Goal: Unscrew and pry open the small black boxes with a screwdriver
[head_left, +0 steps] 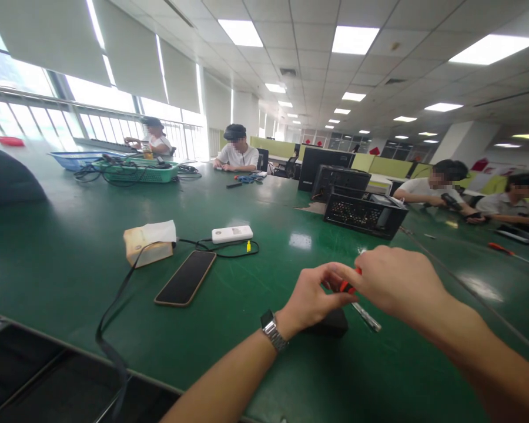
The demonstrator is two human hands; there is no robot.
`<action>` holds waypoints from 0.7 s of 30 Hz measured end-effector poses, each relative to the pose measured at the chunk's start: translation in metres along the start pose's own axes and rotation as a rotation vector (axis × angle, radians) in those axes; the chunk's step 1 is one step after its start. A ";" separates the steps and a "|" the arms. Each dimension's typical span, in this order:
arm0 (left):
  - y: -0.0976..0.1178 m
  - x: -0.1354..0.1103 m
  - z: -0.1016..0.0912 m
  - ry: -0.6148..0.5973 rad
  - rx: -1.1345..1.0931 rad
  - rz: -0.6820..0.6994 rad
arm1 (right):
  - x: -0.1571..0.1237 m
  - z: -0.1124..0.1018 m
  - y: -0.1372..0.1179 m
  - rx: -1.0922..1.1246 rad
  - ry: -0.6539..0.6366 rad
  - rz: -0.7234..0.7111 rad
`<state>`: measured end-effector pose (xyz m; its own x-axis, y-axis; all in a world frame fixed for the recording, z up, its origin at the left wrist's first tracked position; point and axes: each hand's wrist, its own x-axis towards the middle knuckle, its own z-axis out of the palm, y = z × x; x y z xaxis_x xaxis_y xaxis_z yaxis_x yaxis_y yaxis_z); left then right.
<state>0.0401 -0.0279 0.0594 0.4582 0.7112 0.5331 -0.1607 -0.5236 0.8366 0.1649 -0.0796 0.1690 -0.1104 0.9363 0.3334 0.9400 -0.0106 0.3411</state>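
Note:
Both my hands meet over the green tabletop, around a screwdriver [347, 286] with a red-and-black handle, mostly hidden by fingers. My right hand [394, 279] is closed in a fist around the upper end of the handle. Thumb and fingers of my left hand [311, 294] are curled around its lower part; a metal watch is on that wrist. Beneath the left hand lies a black block-like object [332, 323], partly covered. A narrow silvery, shiny piece [367, 317] shows just below the hands; whether it joins the screwdriver I cannot tell.
On the left are a phone [186, 278], a tissue pack [150, 244] and a white power bank [232, 234] with a black cable. Farther back stand a green basket [139, 171] of cables and an open computer case [364, 214]. Another screwdriver [501, 249] lies right. Several people sit around.

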 end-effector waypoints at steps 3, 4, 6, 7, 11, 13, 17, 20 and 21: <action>-0.001 0.002 0.000 0.017 -0.001 0.027 | 0.000 -0.008 -0.010 -0.048 -0.090 -0.065; -0.001 0.002 -0.001 0.015 0.016 0.029 | 0.000 -0.009 -0.013 -0.047 -0.120 -0.082; -0.004 0.002 -0.003 -0.025 0.049 0.028 | 0.001 -0.011 -0.016 -0.038 -0.176 -0.105; -0.005 0.002 -0.005 -0.069 0.050 0.024 | 0.001 -0.010 -0.017 -0.029 -0.197 -0.117; -0.009 -0.001 -0.016 -0.313 -0.063 -0.020 | -0.002 -0.005 -0.012 0.109 -0.219 -0.215; -0.010 -0.004 -0.021 -0.384 -0.108 -0.033 | -0.005 -0.004 -0.007 0.241 -0.213 -0.272; -0.009 -0.009 -0.020 -0.277 -0.001 -0.043 | -0.008 -0.007 0.003 0.409 -0.237 -0.377; -0.009 -0.011 -0.011 -0.138 0.150 -0.042 | -0.009 -0.013 0.003 0.236 -0.235 -0.229; -0.009 -0.011 -0.007 -0.105 0.184 -0.041 | -0.009 -0.014 0.001 0.140 -0.225 -0.142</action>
<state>0.0302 -0.0272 0.0467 0.5511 0.6860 0.4751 0.0178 -0.5789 0.8152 0.1622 -0.0935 0.1788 -0.1844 0.9794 0.0823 0.9574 0.1601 0.2404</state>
